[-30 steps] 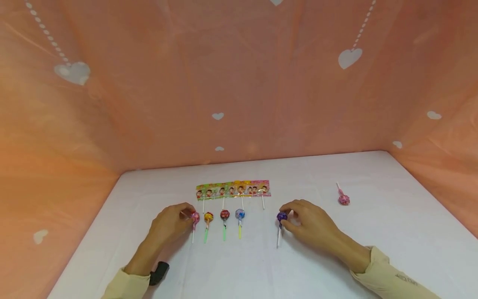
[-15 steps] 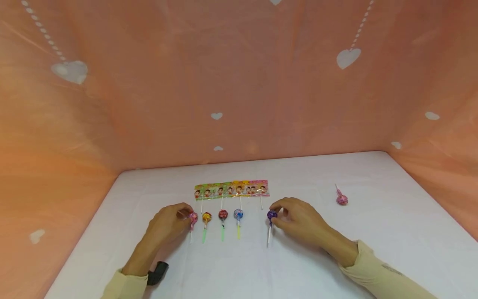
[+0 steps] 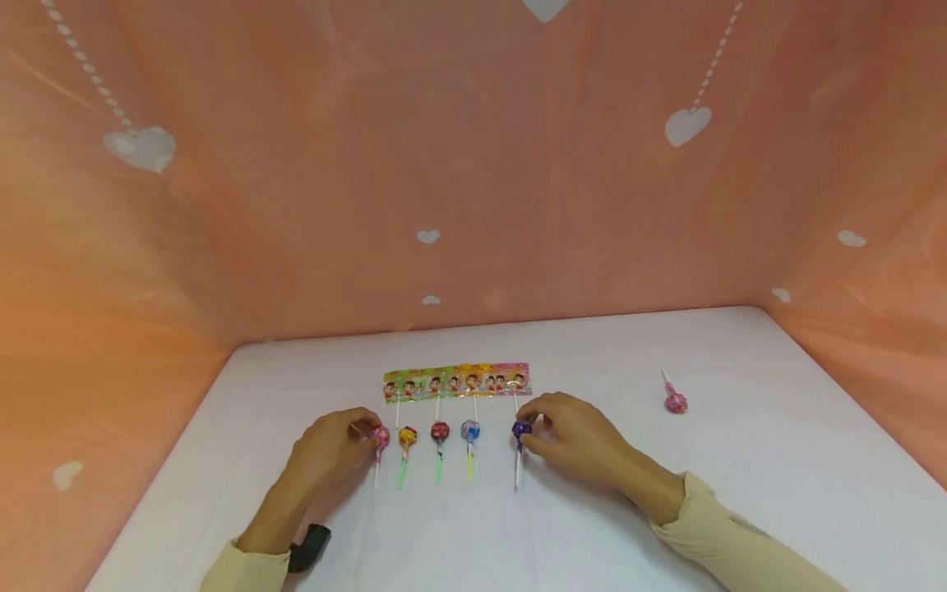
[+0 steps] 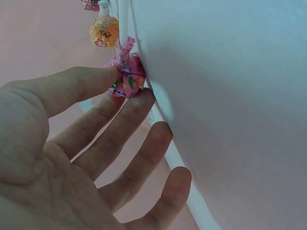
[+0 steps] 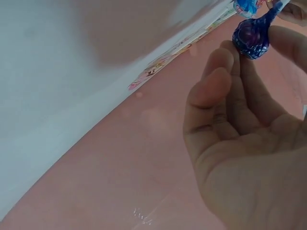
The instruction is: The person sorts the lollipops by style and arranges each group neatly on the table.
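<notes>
My left hand (image 3: 329,450) pinches the wrapped head of a pink lollipop (image 4: 129,79) between thumb and fingers, at the left end of a row. Beside it lie a yellow lollipop (image 3: 408,437), a red lollipop (image 3: 440,432) and a blue lollipop (image 3: 470,430), sticks pointing toward me. To the right of the blue one, my right hand (image 3: 580,436) holds a purple lollipop (image 5: 252,38) by its head with thumb and fingertips. Its white stick also points toward me, in line with the row.
Behind the row lies a line of flat-packed lollipops (image 3: 444,383) in green, yellow and pink wrappers. A separate pink lollipop (image 3: 676,402) rests on the white table (image 3: 777,460) to the right. An orange cloth with white hearts (image 3: 688,127) walls the back and sides.
My right hand has slid left with the purple lollipop, closer to the blue one. My left hand stays at the pink lollipop.
</notes>
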The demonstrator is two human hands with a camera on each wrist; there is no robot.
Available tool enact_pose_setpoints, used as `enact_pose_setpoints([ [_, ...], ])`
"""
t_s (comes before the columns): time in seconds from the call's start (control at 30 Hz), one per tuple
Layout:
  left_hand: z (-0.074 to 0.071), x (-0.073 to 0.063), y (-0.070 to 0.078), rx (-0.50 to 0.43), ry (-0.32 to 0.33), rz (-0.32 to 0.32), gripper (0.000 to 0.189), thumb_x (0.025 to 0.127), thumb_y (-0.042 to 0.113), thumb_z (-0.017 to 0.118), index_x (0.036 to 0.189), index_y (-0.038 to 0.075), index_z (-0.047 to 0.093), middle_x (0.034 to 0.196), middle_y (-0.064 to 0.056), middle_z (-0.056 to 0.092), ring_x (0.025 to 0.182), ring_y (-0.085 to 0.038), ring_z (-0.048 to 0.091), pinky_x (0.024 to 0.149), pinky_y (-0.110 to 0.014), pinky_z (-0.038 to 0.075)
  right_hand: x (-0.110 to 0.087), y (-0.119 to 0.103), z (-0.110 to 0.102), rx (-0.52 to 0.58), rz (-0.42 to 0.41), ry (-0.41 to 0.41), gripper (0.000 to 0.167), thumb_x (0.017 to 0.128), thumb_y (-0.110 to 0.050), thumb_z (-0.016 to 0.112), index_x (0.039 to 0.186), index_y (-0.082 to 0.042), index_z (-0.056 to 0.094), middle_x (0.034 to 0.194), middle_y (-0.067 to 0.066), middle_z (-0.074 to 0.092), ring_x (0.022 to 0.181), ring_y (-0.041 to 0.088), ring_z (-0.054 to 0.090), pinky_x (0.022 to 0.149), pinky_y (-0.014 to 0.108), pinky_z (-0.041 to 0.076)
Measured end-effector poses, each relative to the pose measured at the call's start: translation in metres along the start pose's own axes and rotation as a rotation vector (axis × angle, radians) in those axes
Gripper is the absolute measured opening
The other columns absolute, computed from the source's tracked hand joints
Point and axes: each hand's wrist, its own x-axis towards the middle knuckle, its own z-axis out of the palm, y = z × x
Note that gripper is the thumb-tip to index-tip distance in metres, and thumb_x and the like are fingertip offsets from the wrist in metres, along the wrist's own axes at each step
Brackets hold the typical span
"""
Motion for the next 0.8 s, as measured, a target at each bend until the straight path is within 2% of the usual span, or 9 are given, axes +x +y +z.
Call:
enact_pose_setpoints([
  [0.37, 0.0, 0.001, 0.0, 0.003, -0.009, 0.003, 0.019, 0.086, 0.018, 0.069, 0.104, 0.014, 0.072, 0.096, -0.002, 0.073, 0.091, -0.022, 0.067, 0.071, -0.043, 0.05, 0.012, -0.005, 0.005, -0.027, -0.023, -0.035, 0.023, 0.086, -0.029, 0.073, 0.108, -0.02, 0.073, 0.096, -0.011, 0.067, 0.083, 0.006, 0.054, 0.077, 0.029, 0.047],
  [0.6, -0.001, 0.0, 0.001, -0.002, -0.015, -0.014, 0.019, 0.086, 0.018, 0.069, 0.104, 0.015, 0.072, 0.095, -0.001, 0.073, 0.091, -0.021, 0.066, 0.07, -0.041, 0.049, 0.02, -0.007, 0.01, -0.042, -0.058, -0.04, 0.023, 0.087, -0.03, 0.073, 0.107, -0.019, 0.073, 0.099, -0.008, 0.07, 0.089, 0.008, 0.058, 0.084, 0.034, 0.051],
  [0.8, 0.0, 0.0, 0.002, 0.005, -0.003, -0.018, 0.016, 0.085, 0.017, 0.071, 0.101, 0.016, 0.073, 0.095, -0.001, 0.073, 0.09, -0.02, 0.066, 0.07, -0.041, 0.049, 0.026, -0.009, 0.012, -0.029, -0.035, -0.067, 0.022, 0.086, -0.029, 0.073, 0.105, -0.018, 0.074, 0.095, -0.008, 0.068, 0.084, 0.007, 0.055, 0.081, 0.033, 0.049],
])
